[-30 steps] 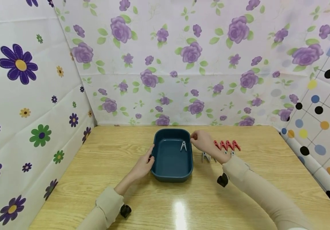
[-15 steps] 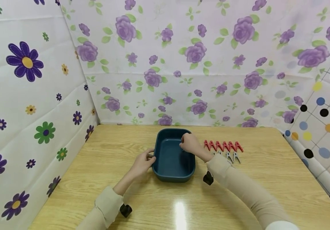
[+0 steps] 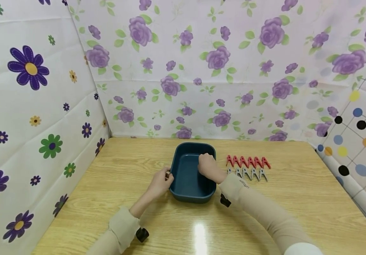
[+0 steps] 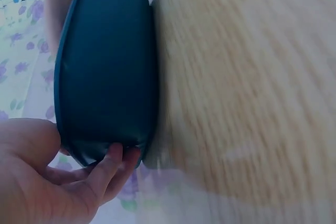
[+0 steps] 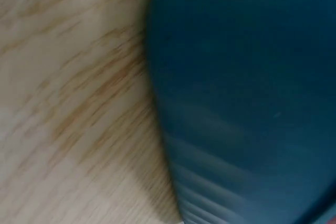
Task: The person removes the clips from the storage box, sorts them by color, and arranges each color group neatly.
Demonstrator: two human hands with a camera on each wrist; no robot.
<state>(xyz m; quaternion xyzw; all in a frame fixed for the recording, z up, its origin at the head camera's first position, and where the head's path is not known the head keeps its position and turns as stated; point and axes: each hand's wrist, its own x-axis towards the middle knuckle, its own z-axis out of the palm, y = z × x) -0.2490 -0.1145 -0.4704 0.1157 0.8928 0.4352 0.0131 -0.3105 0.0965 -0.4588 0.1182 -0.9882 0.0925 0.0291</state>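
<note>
The dark teal plastic basin [image 3: 187, 194] stands on the wooden table. My left hand [image 3: 163, 181] grips its left side; the left wrist view shows the thumb up at the rim and bent fingers [image 4: 113, 163] against the outer wall. Inside the basin, at its right side, is my right hand [image 3: 207, 167], back upward and fingertips pointing down out of sight. I cannot tell whether it holds anything. The grey clothespin seen in the basin earlier is hidden behind this hand. The right wrist view shows mostly the outer wall of the basin [image 5: 236, 77].
Right of the basin, several red clothespins [image 3: 250, 162] lie in a row. A second row of grey clothespins [image 3: 253, 174] lies just nearer, close to my right sleeve. Patterned cloth hangs [image 3: 183, 88] behind the table [image 3: 132, 159] and on both sides.
My right hand has moved left from beside the basin's right rim and down into it, covering the grey clothespin. Both clothespin rows now show more fully. The left hand keeps its place.
</note>
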